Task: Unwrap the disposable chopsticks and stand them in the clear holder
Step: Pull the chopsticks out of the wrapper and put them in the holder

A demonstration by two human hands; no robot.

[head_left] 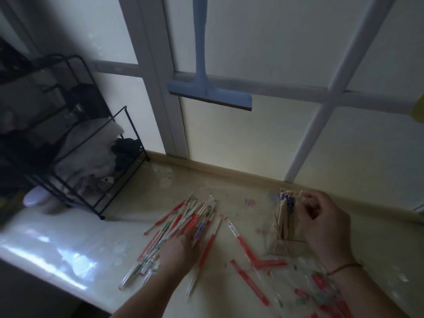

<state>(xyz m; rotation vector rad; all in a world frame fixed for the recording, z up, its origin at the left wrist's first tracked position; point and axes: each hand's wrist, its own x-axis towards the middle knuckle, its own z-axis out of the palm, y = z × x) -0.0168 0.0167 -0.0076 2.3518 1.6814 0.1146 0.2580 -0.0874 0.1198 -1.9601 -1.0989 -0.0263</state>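
Right hand (321, 222) curled at the top of the holder (289, 228), fingertips pinching the upper ends of the bare sticks (285, 211) standing inside; likely steadying or seating a pair so it stays upright among the rest. Left hand (181, 246) laid flat, fingers straight, on the wrapped pile (183, 222), grasping nothing yet; probably feeling for the next pair while the right finishes. Pile kept under the left, holder under the right, so each hand has its own station. Torn wrappers (259, 262) dropped below and inboard of the right wrist, clear of both, red strips and clear film scattered toward the near edge of the counter (241, 189). Holder: transparent, walls hard to trace in dim light, base just below the right palm. Sticks inside: pale wood, packed close, upright with a slight fan at the tops, some ends marked blue. Wrapped pairs: thin, sleeved in clear plastic with red and green print, lying in a loose fan, a few strays beside the left wrist. Many still wrapped; task judged partway.
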